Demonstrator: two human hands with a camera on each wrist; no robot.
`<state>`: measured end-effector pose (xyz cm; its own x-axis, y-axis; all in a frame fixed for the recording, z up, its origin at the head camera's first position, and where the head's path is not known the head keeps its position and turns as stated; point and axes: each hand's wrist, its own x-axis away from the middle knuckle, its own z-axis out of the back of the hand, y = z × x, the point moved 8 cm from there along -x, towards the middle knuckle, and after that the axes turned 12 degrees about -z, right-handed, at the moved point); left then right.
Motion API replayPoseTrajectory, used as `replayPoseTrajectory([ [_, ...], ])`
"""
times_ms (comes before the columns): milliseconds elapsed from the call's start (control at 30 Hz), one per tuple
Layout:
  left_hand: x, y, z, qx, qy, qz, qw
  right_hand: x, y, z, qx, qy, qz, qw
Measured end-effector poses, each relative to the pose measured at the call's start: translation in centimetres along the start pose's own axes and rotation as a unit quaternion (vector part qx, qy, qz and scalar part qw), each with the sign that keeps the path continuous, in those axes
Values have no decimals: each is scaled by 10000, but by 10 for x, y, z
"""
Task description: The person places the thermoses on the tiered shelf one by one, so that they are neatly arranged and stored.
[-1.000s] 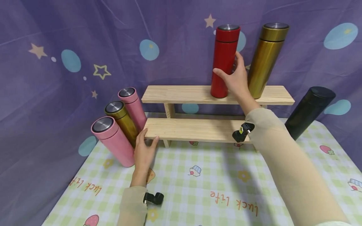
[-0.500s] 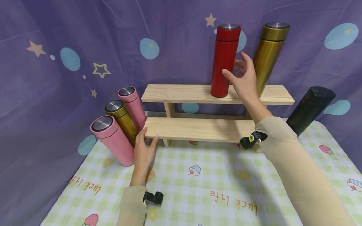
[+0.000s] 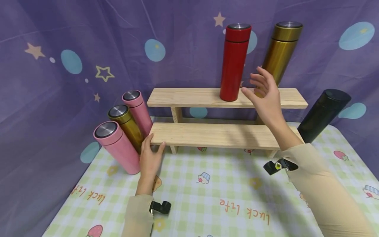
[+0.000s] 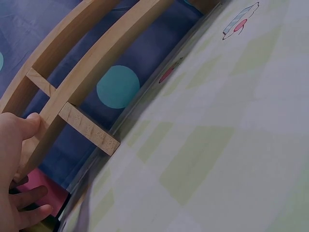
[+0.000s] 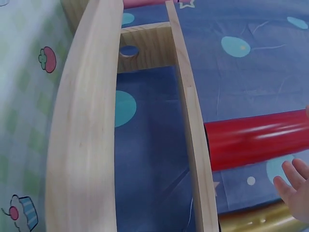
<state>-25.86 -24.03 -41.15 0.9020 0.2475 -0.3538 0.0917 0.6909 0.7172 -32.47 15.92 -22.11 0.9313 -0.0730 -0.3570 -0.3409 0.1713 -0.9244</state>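
Note:
A red thermos (image 3: 235, 62) and a tall gold thermos (image 3: 282, 46) stand on the upper board of a two-tier wooden shelf (image 3: 201, 134). My right hand (image 3: 268, 98) hovers in front of the gold thermos, fingers loosely spread, holding nothing. A gap separates its thumb from the red thermos, as the red thermos (image 5: 260, 140) in the right wrist view also shows. With my left hand (image 3: 150, 162) I grip the left end of the lower board, thumb at its front edge; the other fingers (image 4: 31, 215) reach past the board's end.
Left of the shelf stand a front pink thermos (image 3: 119, 148), a shorter gold thermos (image 3: 128, 128) and a rear pink thermos (image 3: 139, 112), close to my left hand. A black thermos (image 3: 324, 113) stands right of the shelf. A checked cloth (image 3: 231, 191) covers the table; a purple curtain (image 3: 183, 19) hangs behind.
My right hand has let go of the red thermos and moved right and down, away from it. The red thermos stays in place. My left hand has not moved.

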Motion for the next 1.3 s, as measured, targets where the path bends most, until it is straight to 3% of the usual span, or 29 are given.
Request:
replayPoseTrajectory([
  [233,-1,3,-4,43,-51,-61,10000,26,0,19,-91,5,208,9997],
  [633,-1,2,-1,60,47,-73,9999,69,21,41,-402,28,519,9978],
  [1033,1,0,2,39,102,-138,9998,87,44,60,-732,134,478,9961],
  [1300,0,0,1,40,100,-118,9999,97,64,79,-639,445,169,9968],
])
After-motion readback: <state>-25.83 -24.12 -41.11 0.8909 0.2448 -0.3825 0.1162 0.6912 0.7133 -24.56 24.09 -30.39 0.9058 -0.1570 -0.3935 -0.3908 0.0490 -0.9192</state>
